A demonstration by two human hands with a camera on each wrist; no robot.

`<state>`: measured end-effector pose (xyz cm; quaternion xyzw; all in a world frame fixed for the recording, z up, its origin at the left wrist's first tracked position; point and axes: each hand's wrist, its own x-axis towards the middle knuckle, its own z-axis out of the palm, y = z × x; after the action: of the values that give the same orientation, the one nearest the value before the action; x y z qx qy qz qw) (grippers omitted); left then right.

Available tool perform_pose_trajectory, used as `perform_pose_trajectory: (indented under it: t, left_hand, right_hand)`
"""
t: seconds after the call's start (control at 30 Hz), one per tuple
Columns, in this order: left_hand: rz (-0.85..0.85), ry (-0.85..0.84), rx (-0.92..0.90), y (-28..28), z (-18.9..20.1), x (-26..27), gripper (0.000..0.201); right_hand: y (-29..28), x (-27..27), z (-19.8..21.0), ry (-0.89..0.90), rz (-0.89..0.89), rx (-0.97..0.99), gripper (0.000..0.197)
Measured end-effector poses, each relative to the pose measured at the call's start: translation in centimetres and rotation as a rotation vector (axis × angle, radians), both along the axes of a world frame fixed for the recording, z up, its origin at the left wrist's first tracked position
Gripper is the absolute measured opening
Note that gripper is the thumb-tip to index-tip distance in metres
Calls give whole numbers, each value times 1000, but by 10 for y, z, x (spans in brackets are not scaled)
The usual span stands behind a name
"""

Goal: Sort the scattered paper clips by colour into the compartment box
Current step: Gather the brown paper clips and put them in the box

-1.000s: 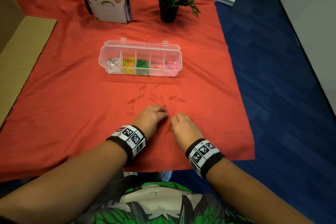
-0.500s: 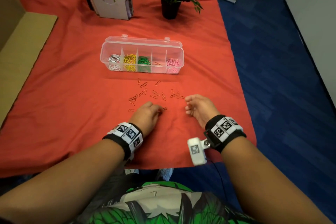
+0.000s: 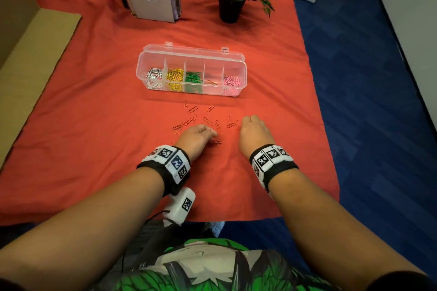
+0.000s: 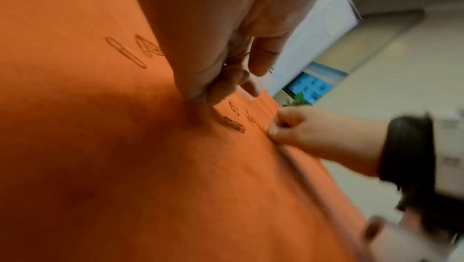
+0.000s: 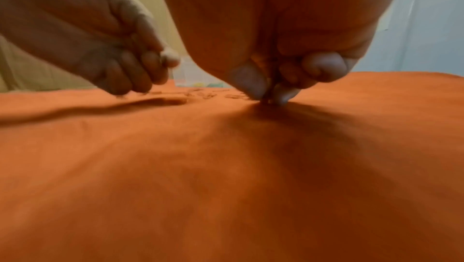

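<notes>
Pinching at an orange clip (image 3: 237,124) on the cloth, the right hand (image 3: 254,130) is nearest; the box (image 3: 234,54) lies straight ahead. The left hand (image 3: 195,136) is curled; whether it holds clips is unclear.

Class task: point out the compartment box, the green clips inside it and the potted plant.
compartment box (image 3: 241,59): head view, far right rim.
green clips (image 3: 193,77): head view, middle of the pile.
potted plant (image 3: 229,12): head view, the black pot.
</notes>
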<state>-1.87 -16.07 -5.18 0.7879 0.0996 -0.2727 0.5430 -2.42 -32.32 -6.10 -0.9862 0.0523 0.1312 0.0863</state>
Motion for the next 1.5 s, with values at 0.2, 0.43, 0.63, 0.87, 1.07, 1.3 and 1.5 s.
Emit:
perform_pose_trajectory:
  t: [0.2,0.43,0.63,0.87,1.07,1.3,1.5]
  left_hand:
    - [-431,-420,472,-4,-15,-1,23]
    - [-315,-411,342,3,-13,-4,6]
    - [133,-41,-239,36,-8,4,24]
    - [444,202,-558,66,10,13,29]
    - [476,111,-261,69,3,31,22]
    - [-80,-374,599,67,-4,35,24]
    - [-196,-357,630,64,-10,30,17]
  right_hand:
    - [2,22,2,18,-211,240,27]
    - [33,26,-1,32,-62,128,44]
    - [34,29,5,136,-43,245,27]
    - [18,33,14,284,-709,1310,22]
    - [22,40,10,259,-611,1080,20]
    - [41,42,2,86,-141,268,28]
    - [60,30,-4,10,60,112,28]
